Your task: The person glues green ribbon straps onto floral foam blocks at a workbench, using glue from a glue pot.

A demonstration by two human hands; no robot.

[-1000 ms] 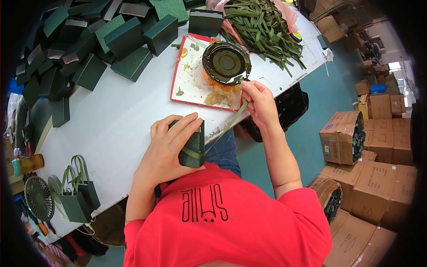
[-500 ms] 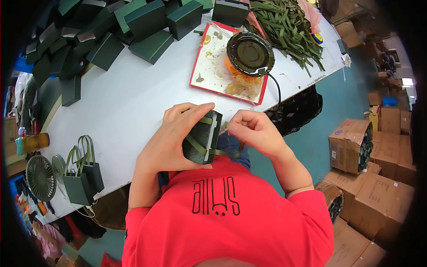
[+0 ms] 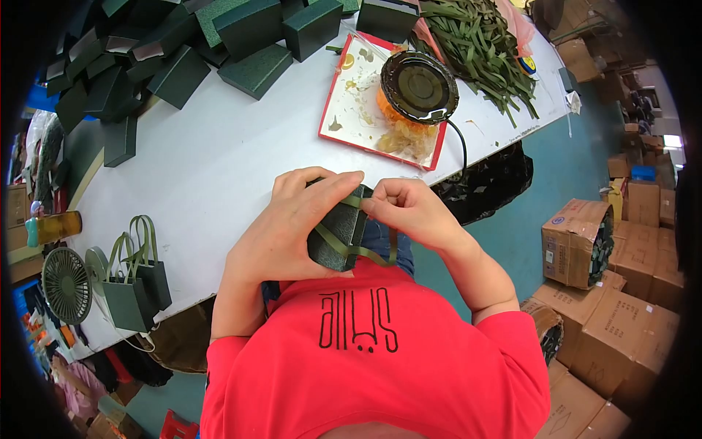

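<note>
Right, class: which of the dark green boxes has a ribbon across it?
The box in the left hand, its ribbon pinched by the right hand; the piled boxes carry none.

2 hands: left hand [image 3: 281, 230], right hand [image 3: 409, 212]. 1 held green box [image 3: 338, 227], 1 ribbon [image 3: 344, 249]. 1 red tray [image 3: 351, 110], 1 black pot [image 3: 419, 86], 1 ribbon heap [image 3: 482, 44]. 2 gift bags [image 3: 135, 285], 1 fan [image 3: 66, 285]. Loose boxes [image 3: 175, 73] far left: maybe fifteen, overlapping.

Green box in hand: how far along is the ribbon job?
Done: a ribbon band lies across the box face, and handled bags stand at the table edge. In hand: left hand grips the box, right hand pinches the ribbon at its top edge. Left: a pile of boxes and loose ribbons.
</note>
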